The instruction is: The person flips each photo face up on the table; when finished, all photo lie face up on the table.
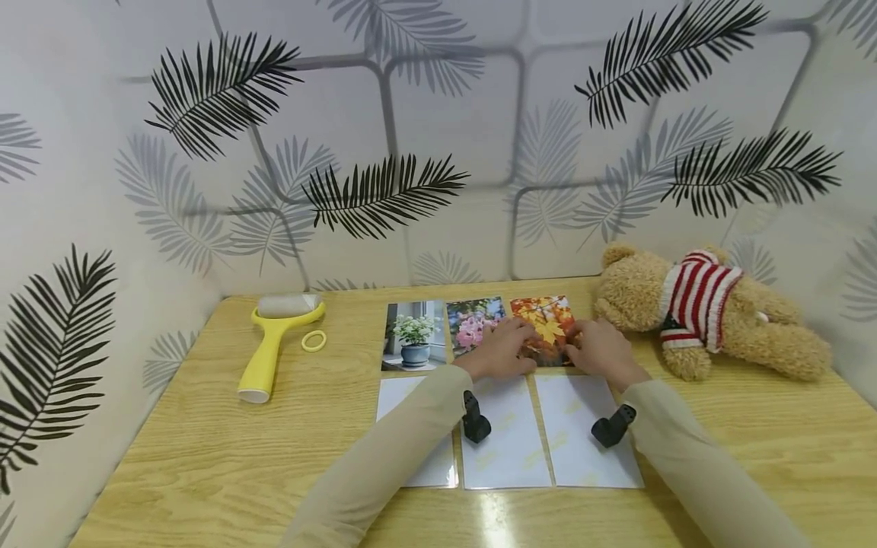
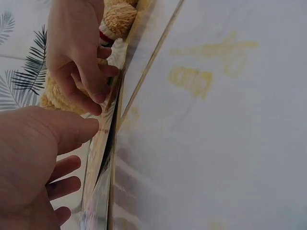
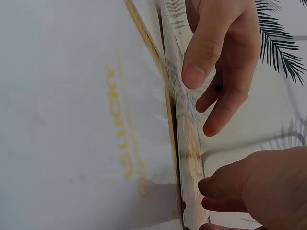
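Observation:
A photo of orange maple leaves (image 1: 544, 310) lies on the table at the right end of a row of photos. My left hand (image 1: 502, 350) is at its left side, fingers loosely bent and partly covering the pink flower photo (image 1: 473, 327). At its right side is my right hand (image 1: 603, 352), thumb and fingers apart and slightly bent. In the left wrist view, the left hand (image 2: 36, 165) and right hand (image 2: 79, 55) face each other over the photos with nothing between their fingers. A photo of a potted white-flowered plant (image 1: 415, 331) ends the row on the left.
White sheets with faint yellow print (image 1: 582, 434) lie in a row nearer me, under my wrists. A yellow-handled lint roller (image 1: 270, 350) and a yellow ring (image 1: 314, 341) are on the left. At right lies a teddy bear (image 1: 754, 304) in a striped sweater, close to the right hand.

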A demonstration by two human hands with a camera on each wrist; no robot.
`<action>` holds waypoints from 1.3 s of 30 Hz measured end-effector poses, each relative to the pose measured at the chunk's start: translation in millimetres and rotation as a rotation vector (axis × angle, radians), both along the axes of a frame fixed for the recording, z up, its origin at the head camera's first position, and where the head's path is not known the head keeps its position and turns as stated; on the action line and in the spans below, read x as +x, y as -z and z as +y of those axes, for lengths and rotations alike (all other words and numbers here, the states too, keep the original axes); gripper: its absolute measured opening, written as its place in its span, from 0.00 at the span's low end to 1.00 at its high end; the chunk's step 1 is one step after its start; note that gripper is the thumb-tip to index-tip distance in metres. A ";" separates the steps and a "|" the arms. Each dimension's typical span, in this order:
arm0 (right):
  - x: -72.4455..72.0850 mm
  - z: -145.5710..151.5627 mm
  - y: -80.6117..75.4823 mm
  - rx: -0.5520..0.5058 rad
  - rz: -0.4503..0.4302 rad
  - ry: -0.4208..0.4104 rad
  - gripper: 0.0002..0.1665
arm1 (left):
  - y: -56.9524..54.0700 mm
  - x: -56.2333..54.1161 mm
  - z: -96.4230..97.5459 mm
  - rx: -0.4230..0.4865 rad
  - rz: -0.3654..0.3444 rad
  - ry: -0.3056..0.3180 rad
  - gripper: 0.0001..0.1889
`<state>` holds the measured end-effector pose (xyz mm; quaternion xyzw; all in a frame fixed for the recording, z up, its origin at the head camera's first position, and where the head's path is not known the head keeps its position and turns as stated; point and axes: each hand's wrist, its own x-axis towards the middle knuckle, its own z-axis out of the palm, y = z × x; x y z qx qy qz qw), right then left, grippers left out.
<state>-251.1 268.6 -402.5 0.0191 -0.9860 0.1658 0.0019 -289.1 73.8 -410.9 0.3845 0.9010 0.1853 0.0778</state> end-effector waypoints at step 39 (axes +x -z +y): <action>43.9 -114.9 3.8 -0.691 -0.387 -0.631 0.23 | 10.1 118.1 -221.4 0.145 -0.183 -0.056 0.27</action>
